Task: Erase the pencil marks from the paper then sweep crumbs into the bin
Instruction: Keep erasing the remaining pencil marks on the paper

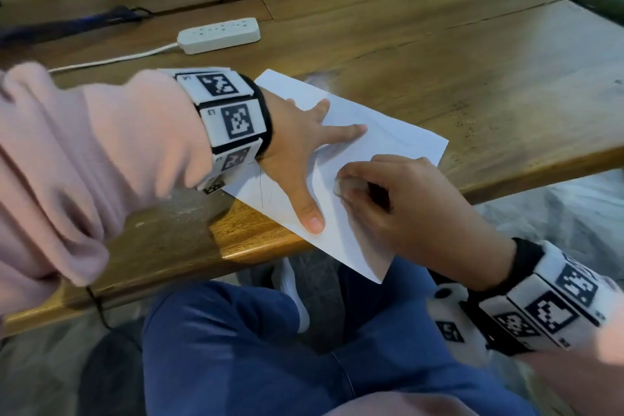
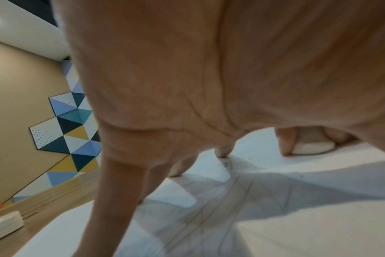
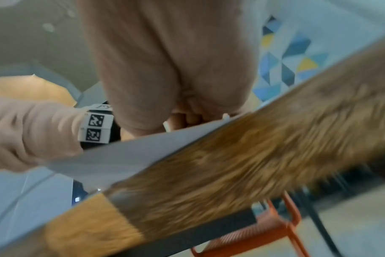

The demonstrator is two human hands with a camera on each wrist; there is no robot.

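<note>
At the near edge of the wooden table [image 1: 422,54], we hold a white sheet of paper [image 1: 398,135] whose near corner juts out past the rim, over our blue-trousered lap [image 1: 236,348]. The sheet lies askew, its long axis running from that overhanging corner away toward the far left, one long side angling across the table's edge.

Our right hand [image 1: 401,209] comes in from the near right, fingers curled round a small pale eraser [image 1: 338,186] pressed to the paper near its middle; the left wrist view shows the eraser [image 2: 312,147] pinched between fingertips and flat on the sheet. Just beside it, our left hand [image 1: 297,152] is spread wide and flat on the paper, thumb pointing back toward the near edge, fingers splayed toward the far end. Faint pencil lines [image 2: 248,196] cross the sheet under that palm, and one dark stroke [image 1: 261,189] shows by the left wrist.

Right of the paper the tabletop runs bare to its edge. Farther back, well apart from the sheet, a white power strip [image 1: 219,34] lies across the table, its cord trailing left. In the right wrist view an orange wire frame [image 3: 275,231] stands on the floor below the table; we cannot tell whether it is a bin or what it holds.
</note>
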